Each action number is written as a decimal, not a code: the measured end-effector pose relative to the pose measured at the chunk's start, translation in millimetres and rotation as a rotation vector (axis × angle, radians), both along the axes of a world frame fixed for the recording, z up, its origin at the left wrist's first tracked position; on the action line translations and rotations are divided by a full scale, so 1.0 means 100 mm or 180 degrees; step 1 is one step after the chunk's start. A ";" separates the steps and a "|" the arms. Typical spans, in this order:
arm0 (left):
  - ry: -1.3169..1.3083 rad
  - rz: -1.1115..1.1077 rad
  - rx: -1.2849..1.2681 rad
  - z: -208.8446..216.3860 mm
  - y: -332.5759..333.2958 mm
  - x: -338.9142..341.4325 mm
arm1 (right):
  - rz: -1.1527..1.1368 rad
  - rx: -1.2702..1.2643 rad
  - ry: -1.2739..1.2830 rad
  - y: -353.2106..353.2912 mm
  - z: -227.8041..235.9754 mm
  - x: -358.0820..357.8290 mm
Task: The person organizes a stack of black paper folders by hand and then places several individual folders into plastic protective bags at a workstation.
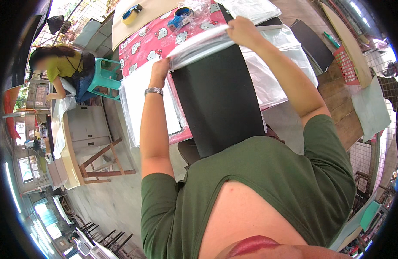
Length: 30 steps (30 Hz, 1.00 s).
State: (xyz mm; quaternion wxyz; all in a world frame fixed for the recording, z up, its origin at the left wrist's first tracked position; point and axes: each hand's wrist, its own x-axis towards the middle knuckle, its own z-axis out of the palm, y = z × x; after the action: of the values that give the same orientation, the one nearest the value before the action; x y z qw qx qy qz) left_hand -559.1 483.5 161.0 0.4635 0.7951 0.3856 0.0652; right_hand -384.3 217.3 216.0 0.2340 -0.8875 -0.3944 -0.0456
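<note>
A large black sheet [216, 95], stiff and flat, lies in front of me with its near end close to my body. Across its far edge stretches a band of clear plastic film [201, 49]. My left hand [160, 70] is closed on the left end of this film, and a watch sits on that wrist. Higher up, my right hand [243, 33] pinches the film's right end. White sheets [149, 101] partly covered by clear plastic lie left of the black sheet. More clear plastic packs [277, 60] are spread on its right.
A pink patterned cloth [158, 41] covers the table, with a tape roll [130, 15] and a blue tape dispenser [180, 20] beyond my hands. At left, another person [63, 69] works by a green stool [106, 77]. A red basket [347, 64] stands at right.
</note>
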 end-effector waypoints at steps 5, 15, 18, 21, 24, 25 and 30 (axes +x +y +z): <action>0.0341 -0.0557 0.1821 1.09 0.16 -0.12 | 0.0130 0.0099 0.1506 0.01 0.89 -0.06; -0.0596 -0.0638 -0.2737 2.04 0.25 -1.34 | 0.1145 0.1142 0.4544 -0.41 1.55 -0.62; -0.1810 -0.0492 -0.3124 1.96 -0.34 -1.84 | 0.1241 0.1294 0.3636 -0.72 1.56 -0.97; -0.2338 -0.0132 -0.3372 1.84 -0.66 -2.25 | 0.1722 0.1381 0.4531 -1.01 1.48 -1.18; -0.2841 0.0087 -0.3392 1.88 -0.86 -2.51 | 0.1837 0.2078 0.4840 -1.20 1.33 -1.38; -0.3056 0.0052 -0.3374 1.89 -0.87 -2.53 | 0.1971 0.2270 0.4790 -1.24 1.32 -1.41; -0.4285 0.0237 -0.3785 1.71 -0.96 -2.58 | 0.1531 0.3181 0.4451 -1.14 1.35 -1.51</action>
State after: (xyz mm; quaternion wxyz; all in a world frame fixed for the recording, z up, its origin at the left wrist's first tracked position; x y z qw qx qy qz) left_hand -816.7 387.7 331.9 0.9240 0.2043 0.0280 0.3219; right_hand -535.4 103.0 351.0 0.7838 -0.4000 -0.2712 0.3900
